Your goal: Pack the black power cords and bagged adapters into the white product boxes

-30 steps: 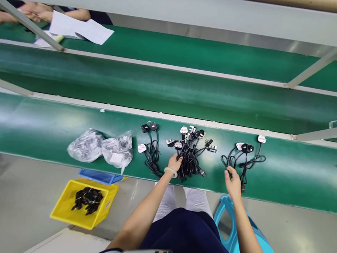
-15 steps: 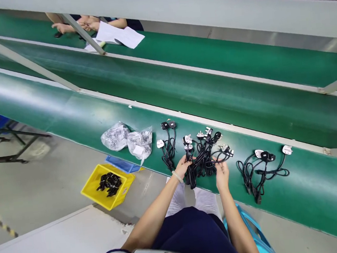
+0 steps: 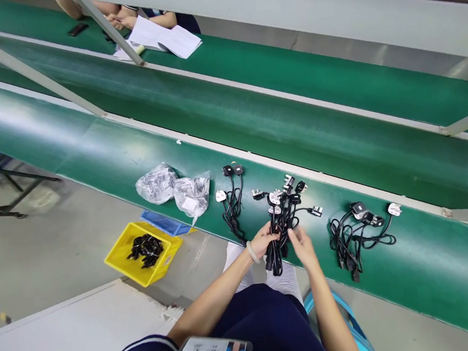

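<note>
My left hand (image 3: 266,239) is closed around a bunch of black power cords (image 3: 276,248) at the near edge of the green bench. Their lower ends hang past the edge. White and black plugs (image 3: 275,197) fan out above the grip. My right hand (image 3: 304,247) is at the right side of the same bunch, fingers bent against the cords; its fingertips are partly hidden. Left of the bunch lies a smaller group of power cords (image 3: 231,209). Another group of power cords (image 3: 350,241), with several plugs, rests to the right.
Two clear plastic bags (image 3: 193,195) sit on the bench (image 3: 424,256) at left. Below stands a yellow bin (image 3: 120,262) with black items inside, beside a blue bin (image 3: 168,226). A blue stool (image 3: 351,318) is by my legs. Across the bench are another person's hands (image 3: 122,22) and papers (image 3: 166,36).
My left hand has moved slightly right and down with the cords gathered in it. My right hand has shifted left, closer to the bunch. The other person's outstretched hand has drawn back from the dark object.
</note>
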Demonstrator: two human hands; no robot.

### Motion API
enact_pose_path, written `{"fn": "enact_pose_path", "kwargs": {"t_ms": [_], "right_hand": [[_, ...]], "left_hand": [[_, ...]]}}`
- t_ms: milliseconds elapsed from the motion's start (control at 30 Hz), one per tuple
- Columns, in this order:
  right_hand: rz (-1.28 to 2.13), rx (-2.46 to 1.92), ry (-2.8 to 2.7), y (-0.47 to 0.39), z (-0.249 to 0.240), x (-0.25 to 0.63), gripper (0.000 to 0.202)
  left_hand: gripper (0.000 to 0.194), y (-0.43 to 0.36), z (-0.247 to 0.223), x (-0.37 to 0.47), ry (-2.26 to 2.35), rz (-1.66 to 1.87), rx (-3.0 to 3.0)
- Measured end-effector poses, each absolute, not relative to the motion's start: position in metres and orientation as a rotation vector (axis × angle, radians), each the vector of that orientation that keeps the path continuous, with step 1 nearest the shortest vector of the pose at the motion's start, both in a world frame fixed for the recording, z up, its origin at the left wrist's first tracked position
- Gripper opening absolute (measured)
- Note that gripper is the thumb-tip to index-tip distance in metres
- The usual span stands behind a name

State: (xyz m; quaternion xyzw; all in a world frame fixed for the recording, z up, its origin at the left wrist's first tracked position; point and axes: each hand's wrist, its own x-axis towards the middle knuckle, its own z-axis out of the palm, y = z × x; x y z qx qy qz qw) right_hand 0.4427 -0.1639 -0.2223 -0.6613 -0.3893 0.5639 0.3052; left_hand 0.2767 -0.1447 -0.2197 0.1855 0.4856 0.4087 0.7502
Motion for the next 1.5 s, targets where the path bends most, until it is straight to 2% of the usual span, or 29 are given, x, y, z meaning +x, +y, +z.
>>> {"fn": "enact_pose_path", "kwargs": {"t_ms": [67, 133, 300, 433, 533, 600, 733, 867, 967, 1067, 1200, 1233, 1300, 1400, 1500], "right_hand": [[1.544, -1.613, -0.873, -0.162, -0.225, 0.416, 0.052], [1.438, -1.634, -0.777, -0.163, -0.217, 0.413, 0.046], [1.052, -1.782, -0.854, -0.175, -0.173, 0.493, 0.041], [0.597, -2.134, -1.005, -0.177, -0.160, 0.562, 0.050], [0.186, -2.323, -1.285, -0.176, -0.182, 0.567, 0.067], [0.288, -2.248, -1.576, -0.174, -0.210, 0.545, 0.068], [0.829, -2.064, -1.852, -0.168, -0.268, 0.482, 0.052], [0.934, -1.965, -1.803, -0.169, -0.276, 0.465, 0.037], [0.824, -1.927, -1.664, -0.177, -0.245, 0.492, 0.041], [0.537, -2.035, -1.361, -0.187, -0.207, 0.528, 0.047], [0.085, -2.182, -1.326, -0.198, -0.175, 0.533, 0.075], [0.143, -2.143, -1.416, -0.200, -0.173, 0.522, 0.077], [0.519, -1.968, -1.593, -0.203, -0.176, 0.491, 0.075], [1.070, -1.746, -1.506, -0.203, -0.184, 0.445, 0.057], [1.123, -1.765, -1.121, -0.199, -0.179, 0.434, 0.035]], "left_hand": [[0.037, -0.147, -0.216, 0.283, 1.062, 0.904, 0.408], [0.032, -0.146, -0.212, 0.282, 1.075, 0.927, 0.406], [0.032, -0.137, -0.206, 0.261, 1.071, 0.957, 0.407], [0.035, -0.129, -0.208, 0.253, 1.077, 0.972, 0.390], [0.034, -0.129, -0.209, 0.256, 1.075, 0.969, 0.372], [0.035, -0.131, -0.208, 0.260, 1.073, 0.962, 0.366], [0.035, -0.137, -0.203, 0.264, 1.082, 0.953, 0.370], [0.033, -0.141, -0.201, 0.260, 1.101, 0.946, 0.396], [0.034, -0.141, -0.202, 0.258, 1.130, 0.944, 0.410], [0.035, -0.139, -0.203, 0.260, 1.134, 0.935, 0.408], [0.037, -0.139, -0.199, 0.278, 1.090, 0.914, 0.397], [0.037, -0.140, -0.197, 0.284, 1.076, 0.908, 0.396], [0.038, -0.142, -0.191, 0.297, 1.038, 0.889, 0.401], [0.038, -0.145, -0.183, 0.314, 0.983, 0.851, 0.407], [0.036, -0.149, -0.183, 0.321, 1.007, 0.813, 0.452]]}}
